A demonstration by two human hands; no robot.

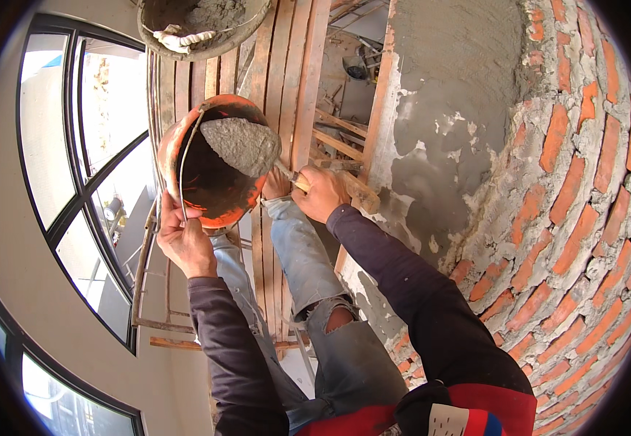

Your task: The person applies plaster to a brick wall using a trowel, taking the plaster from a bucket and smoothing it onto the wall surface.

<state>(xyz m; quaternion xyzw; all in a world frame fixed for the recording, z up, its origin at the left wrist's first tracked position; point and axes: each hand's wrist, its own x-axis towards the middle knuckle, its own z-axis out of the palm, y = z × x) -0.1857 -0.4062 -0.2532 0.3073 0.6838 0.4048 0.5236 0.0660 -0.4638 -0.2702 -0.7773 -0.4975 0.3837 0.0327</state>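
My left hand (186,243) is closed on the wire handle of an orange bucket (173,152), close to its rim. The bucket is tilted so that its dark, mortar-smeared inside shows. In my right hand (322,195) is the wooden grip of a trowel (302,183), fingers wrapped round it. A thick heap of grey mortar (239,145) covers the trowel's blade, which lies over the bucket's mouth. How much mortar sits at the bottom of the bucket is hard to tell.
I stand on scaffold planks (286,80), with a lower level showing through a gap. A larger bucket of mortar (224,47) stands ahead. To the right, grey plaster (439,160) partly covers a brick wall (569,240). A dark-framed window (83,190) is on the left.
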